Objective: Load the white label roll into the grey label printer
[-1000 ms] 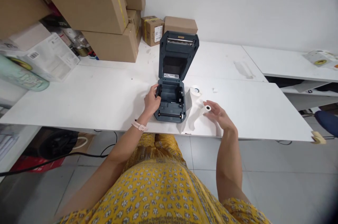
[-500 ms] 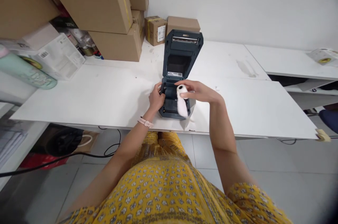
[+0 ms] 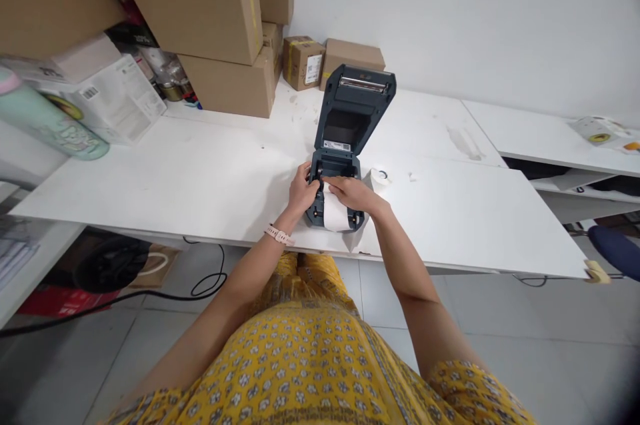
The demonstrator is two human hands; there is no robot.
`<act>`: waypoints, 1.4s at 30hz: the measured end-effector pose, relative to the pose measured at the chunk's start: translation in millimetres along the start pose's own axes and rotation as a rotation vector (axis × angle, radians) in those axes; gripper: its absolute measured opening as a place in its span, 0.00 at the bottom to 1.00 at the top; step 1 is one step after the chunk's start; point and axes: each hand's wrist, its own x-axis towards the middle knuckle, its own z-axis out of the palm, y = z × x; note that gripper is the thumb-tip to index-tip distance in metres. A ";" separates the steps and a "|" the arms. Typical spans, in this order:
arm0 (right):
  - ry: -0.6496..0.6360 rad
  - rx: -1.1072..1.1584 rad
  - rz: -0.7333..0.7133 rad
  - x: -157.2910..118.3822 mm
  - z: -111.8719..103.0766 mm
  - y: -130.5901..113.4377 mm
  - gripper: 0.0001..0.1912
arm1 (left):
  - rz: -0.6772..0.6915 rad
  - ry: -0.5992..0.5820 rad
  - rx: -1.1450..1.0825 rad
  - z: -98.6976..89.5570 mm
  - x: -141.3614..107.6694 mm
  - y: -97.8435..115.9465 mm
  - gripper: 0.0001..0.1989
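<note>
A dark blue-grey label printer (image 3: 356,111) stands on the white table with its lid raised. My left hand (image 3: 303,190) grips the left side of its body, thumb inside the bay. My right hand (image 3: 353,193) is closed over a white label roll inside the bay, and most of the roll is hidden under the fingers. From it a white strip (image 3: 335,213) hangs over the printer's front edge. Another white roll (image 3: 379,178) lies just right of the printer, with backing paper near it.
Cardboard boxes (image 3: 225,85) are stacked at the back left, and two smaller ones stand behind the printer. A mint bottle (image 3: 75,135) and a white box (image 3: 125,105) are at the far left. The white table's (image 3: 450,218) front edge runs close to my body.
My right hand has lowered the white roll into the printer bay, and its strip now lies over the front. The roll on the right has come into view. My view has shifted slightly.
</note>
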 end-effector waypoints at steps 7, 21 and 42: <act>0.082 -0.021 -0.010 -5.2 2.4 -5.4 0.16 | 0.048 -0.068 -0.114 3.0 5.5 -13.0 0.32; 0.109 0.100 -0.103 -17.1 11.1 11.1 0.16 | 0.087 -0.093 -0.165 4.8 9.4 -21.2 0.34; 0.206 0.161 -0.027 -24.7 20.9 8.5 0.18 | 0.354 -0.048 0.165 -3.6 1.5 0.7 0.28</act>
